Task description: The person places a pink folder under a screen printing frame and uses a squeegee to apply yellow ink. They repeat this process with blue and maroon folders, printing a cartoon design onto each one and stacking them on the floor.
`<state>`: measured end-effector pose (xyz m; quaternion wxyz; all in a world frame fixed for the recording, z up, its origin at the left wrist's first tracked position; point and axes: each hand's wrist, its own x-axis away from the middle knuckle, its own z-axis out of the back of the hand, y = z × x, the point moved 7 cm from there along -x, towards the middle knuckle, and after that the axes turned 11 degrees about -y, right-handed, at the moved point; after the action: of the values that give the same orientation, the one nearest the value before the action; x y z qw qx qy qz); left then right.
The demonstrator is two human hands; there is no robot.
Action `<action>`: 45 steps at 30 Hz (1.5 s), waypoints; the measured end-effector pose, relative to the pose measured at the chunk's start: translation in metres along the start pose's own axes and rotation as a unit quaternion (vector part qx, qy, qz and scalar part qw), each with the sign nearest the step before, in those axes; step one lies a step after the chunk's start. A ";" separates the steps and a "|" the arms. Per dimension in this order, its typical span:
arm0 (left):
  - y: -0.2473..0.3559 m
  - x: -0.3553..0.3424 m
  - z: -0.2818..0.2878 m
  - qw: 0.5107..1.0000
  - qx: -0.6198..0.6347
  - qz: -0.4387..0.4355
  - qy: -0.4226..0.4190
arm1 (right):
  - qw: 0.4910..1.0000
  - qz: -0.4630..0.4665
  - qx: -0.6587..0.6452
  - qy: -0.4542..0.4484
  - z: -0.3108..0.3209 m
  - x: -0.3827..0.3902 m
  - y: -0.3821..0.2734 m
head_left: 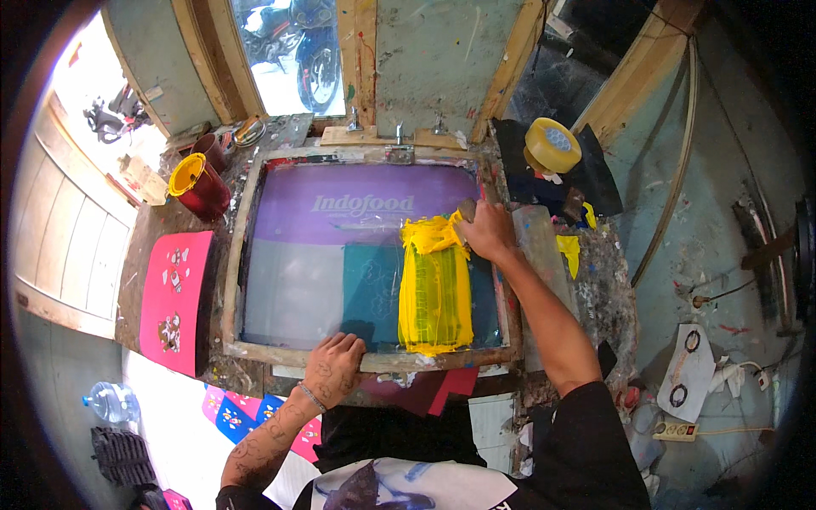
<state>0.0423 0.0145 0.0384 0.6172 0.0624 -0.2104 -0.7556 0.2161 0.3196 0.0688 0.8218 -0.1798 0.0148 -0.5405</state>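
Note:
A wooden-framed printing screen (240, 255) lies on the worktable, its mesh purple at the far side and grey-blue nearer. My left hand (334, 365) is closed over the near rail of the frame, left of its middle. My right hand (487, 231) grips a squeegee (466, 209) near the frame's right side; the hand and ink hide most of it. Thick yellow ink (432, 231) is heaped beside it. From there a yellow ink band (435, 306) runs down to the near rail. A teal sheet (368, 289) shows through the mesh.
Left of the frame are a red ink pot (204, 191) with a yellow rim and a printed pink sheet (176, 297). A roll of clear tape (552, 144) lies at the far right. Metal hinge clamps (399, 153) meet the frame's far rail. Several printed sheets (234, 418) lie below the table's left side.

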 end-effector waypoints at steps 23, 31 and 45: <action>-0.004 0.000 -0.002 0.999 0.027 -0.005 0.025 | 0.965 0.259 -0.023 -0.035 -0.019 0.011 -0.038; -0.006 -0.001 -0.004 1.000 0.028 0.003 0.013 | 0.966 0.257 -0.029 0.027 -0.015 -0.006 -0.044; -0.005 0.003 -0.007 1.000 0.014 -0.002 0.013 | 0.955 0.294 0.021 0.033 -0.056 0.201 -0.059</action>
<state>0.0401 0.0107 0.0304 0.6177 0.0811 -0.2123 -0.7528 0.2355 0.1041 0.0693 0.9470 -0.1323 0.0822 -0.2810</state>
